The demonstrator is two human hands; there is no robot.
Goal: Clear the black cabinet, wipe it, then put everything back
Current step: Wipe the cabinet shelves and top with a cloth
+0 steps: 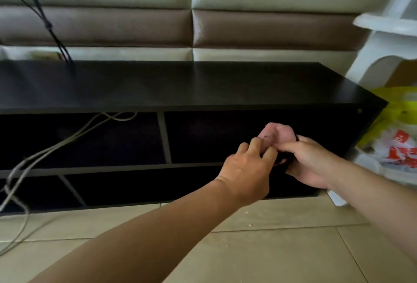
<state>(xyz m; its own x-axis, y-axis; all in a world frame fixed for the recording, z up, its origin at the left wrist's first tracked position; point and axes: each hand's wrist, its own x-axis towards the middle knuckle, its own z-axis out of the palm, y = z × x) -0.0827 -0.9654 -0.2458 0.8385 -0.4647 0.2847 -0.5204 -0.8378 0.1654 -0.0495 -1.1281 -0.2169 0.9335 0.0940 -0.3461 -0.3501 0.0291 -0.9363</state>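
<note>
We are gripping the pink cloth (277, 133) with both hands. The left hand (248, 167) is pinching its left edge with curled fingers, and the right hand (313, 163) is curling round its right side. The cloth is sitting just in front of the upper right compartment of the black cabinet (180, 86). Clearing seems done, and we are probably refolding for the wipe. We are aiming for a firm pad with the clean face out, wiping back to front and avoiding the grey cables (67, 140) trailing at left.

One black cabinet (180, 84), one pink cloth (278, 132), two hands (248, 170) (312, 163).
</note>
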